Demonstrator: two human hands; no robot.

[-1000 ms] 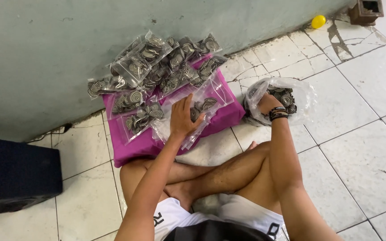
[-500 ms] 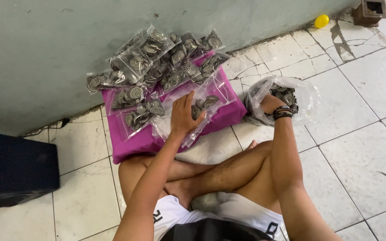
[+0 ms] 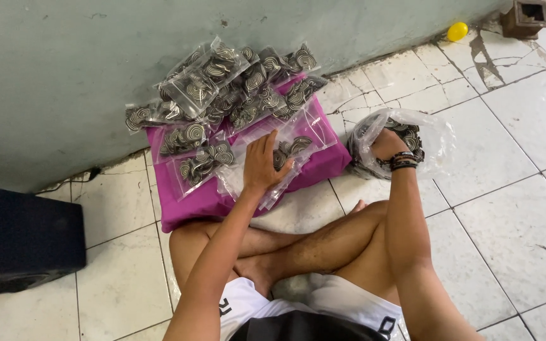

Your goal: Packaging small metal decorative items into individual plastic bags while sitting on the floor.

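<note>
Clear plastic pouch point(image 3: 285, 165) partly filled with dark spiral-patterned discs, lying flat on the magenta block point(image 3: 323, 165) at centre frame, its long axis running from lower left to upper right. Left hand point(image 3: 261, 165) rests palm-down on the pouch's lower-left half, fingers spread and pointing up-frame; it presses the pouch flat rather than pinching it. The pouch's filled end lies up and to the right of that palm, toward the other hand. Right hand point(image 3: 388, 144), banded at the wrist, is plunged into a large loose clear bag point(image 3: 434, 136) of the same discs on the tiled floor point(image 3: 513, 208), right of centre; its fingers are hidden inside the bag, so whether they are closed on discs cannot be told. The left hand is the nearer to the pouch, touching it; the right is apart from it, just beyond the block's right edge.

Counts: one pouch under the palm; one loose bag; one magenta block; a heap of filled pouches point(image 3: 229, 95) against the grey wall point(image 3: 64, 76) at upper centre, overlapped, roughly a dozen, exact number not countable. One yellow ball point(image 3: 457, 31) at upper right; one dark box point(image 3: 20, 237) at lower left.
</note>
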